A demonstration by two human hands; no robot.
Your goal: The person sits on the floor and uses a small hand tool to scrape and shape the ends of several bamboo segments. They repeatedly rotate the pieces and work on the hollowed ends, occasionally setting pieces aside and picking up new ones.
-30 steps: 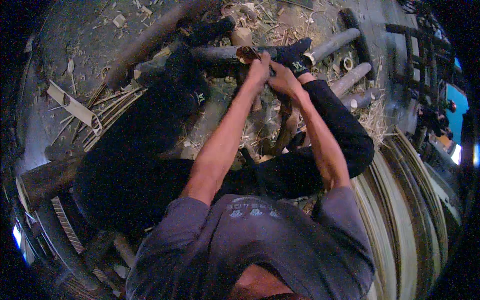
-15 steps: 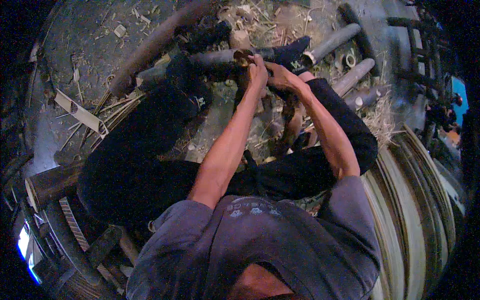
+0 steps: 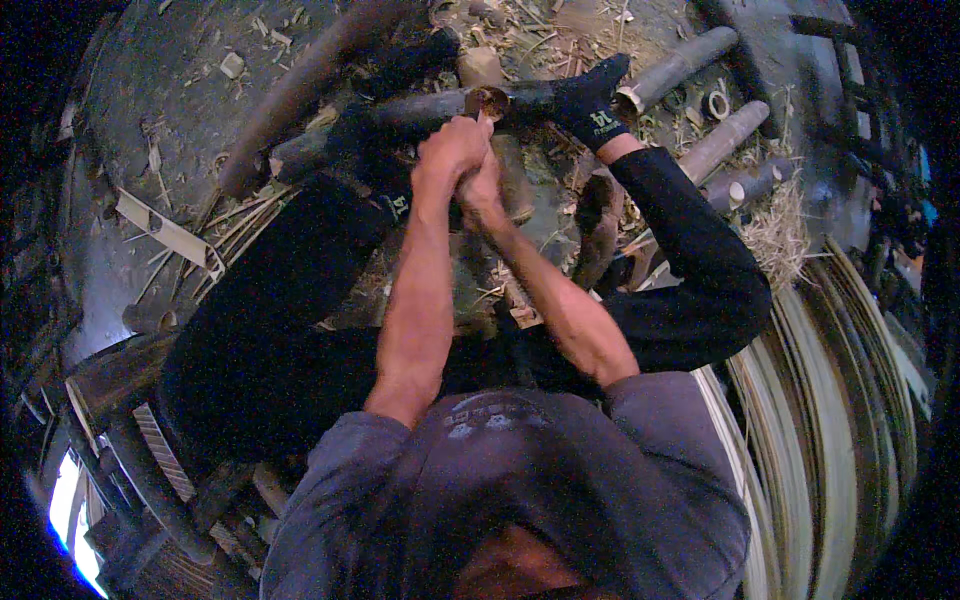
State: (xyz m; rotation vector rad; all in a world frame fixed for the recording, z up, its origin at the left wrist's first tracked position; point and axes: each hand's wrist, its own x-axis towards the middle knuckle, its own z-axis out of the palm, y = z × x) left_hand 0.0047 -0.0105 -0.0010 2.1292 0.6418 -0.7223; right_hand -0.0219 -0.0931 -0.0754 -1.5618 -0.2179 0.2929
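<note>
My left hand (image 3: pixel 450 155) and my right hand (image 3: pixel 483 185) are closed together, one against the other, around a narrow dark tool (image 3: pixel 473 103). Its tip end meets the edge of a round opening (image 3: pixel 491 102) in a thick bamboo pole (image 3: pixel 410 112). Most of the tool is hidden by my fingers, so its exact kind is unclear. The pole lies crosswise in front of me. My right foot, in a black sock (image 3: pixel 592 100), rests against it on the right. Beyond the opening stands a pale wooden block or stump (image 3: pixel 480 68).
Cut bamboo poles (image 3: pixel 685 68) lie at the far right, with a bamboo ring (image 3: pixel 717 104) among shavings. A split bamboo piece (image 3: pixel 165 232) and thin strips (image 3: pixel 240 215) lie left. Long bundled strips (image 3: pixel 800 440) curve along my right side. Chips litter the floor.
Both hands have shifted left and a little toward me, drawing closer together on the tool. The pole's opening shows more clearly now. The view has shifted slightly.
</note>
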